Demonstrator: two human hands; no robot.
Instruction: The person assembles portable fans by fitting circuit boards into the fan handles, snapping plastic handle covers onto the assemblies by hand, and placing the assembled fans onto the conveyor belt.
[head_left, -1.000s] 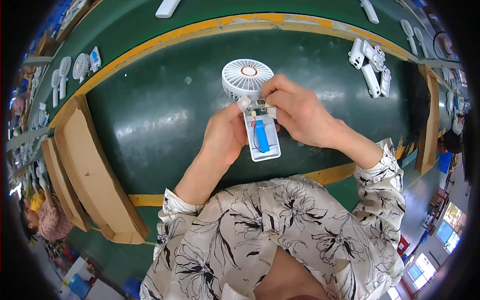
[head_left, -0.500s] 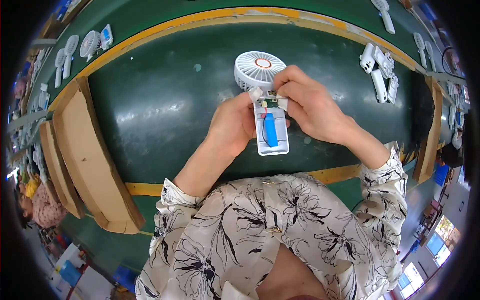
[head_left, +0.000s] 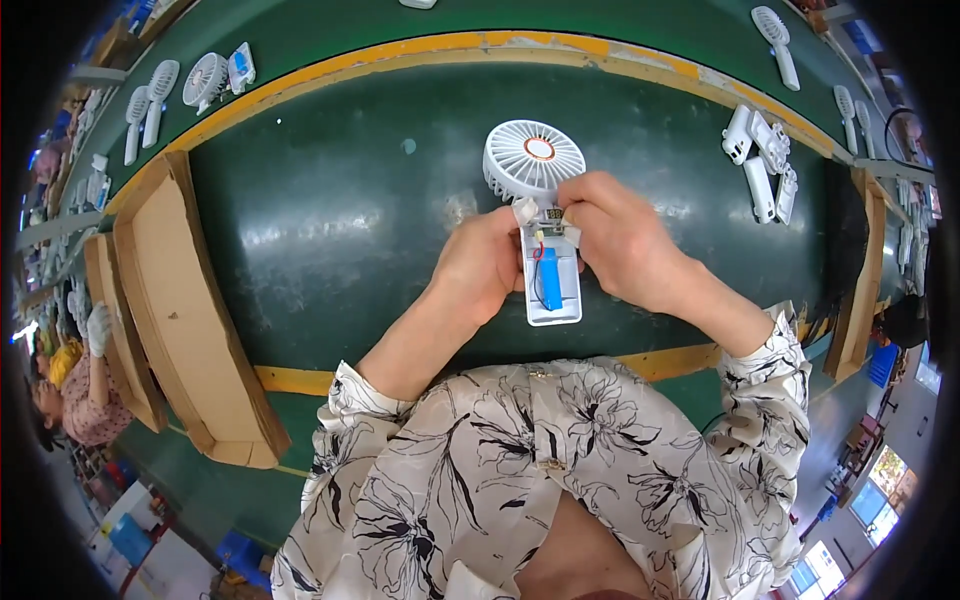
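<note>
Right of the cardboard tray (head_left: pixel 192 325), the left hand (head_left: pixel 482 262) and right hand (head_left: pixel 628 248) are grasping the white fan (head_left: pixel 535 163) at its opened handle, exposing a blue battery (head_left: pixel 550 280), while white casings (head_left: pixel 762 188) are lying farther right of the tray.

Large cardboard tray (head_left: pixel 190 320): is resting along the green table's (head_left: pixel 350 200) left edge.
White casings (head_left: pixel 760 190): are lying near the table's far right corner.
Yellow strip (head_left: pixel 540 42): is bordering the table's far edge.

Green bench (head_left: pixel 350 270), yellow edging (head_left: pixel 540 42), loose white casings (head_left: pixel 760 190)
</note>
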